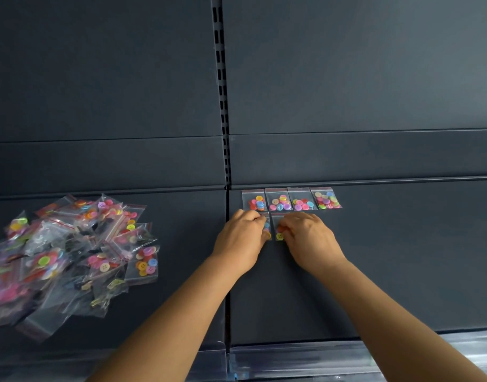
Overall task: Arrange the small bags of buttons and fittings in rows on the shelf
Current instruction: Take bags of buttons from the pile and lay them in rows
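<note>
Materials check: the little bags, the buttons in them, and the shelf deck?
Bags: clear thin plastic film, glossy, going by the glare and wrinkles in the pile; red strip along the top edge, probably a zip seal.
Buttons: likely moulded plastic, opaque bright colours, smooth.
Shelf: looks like painted sheet metal, dark matte grey.

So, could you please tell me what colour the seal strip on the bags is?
Red, along the top edge of each clear bag; clearest in the head view.

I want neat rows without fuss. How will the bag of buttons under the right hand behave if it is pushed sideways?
The bag under the right hand, bag, looks like thin clear film, so probably floppy and apt to wrinkle. The shelf looks smooth; it should slide easily. Loose buttons likely shift inside.
</note>
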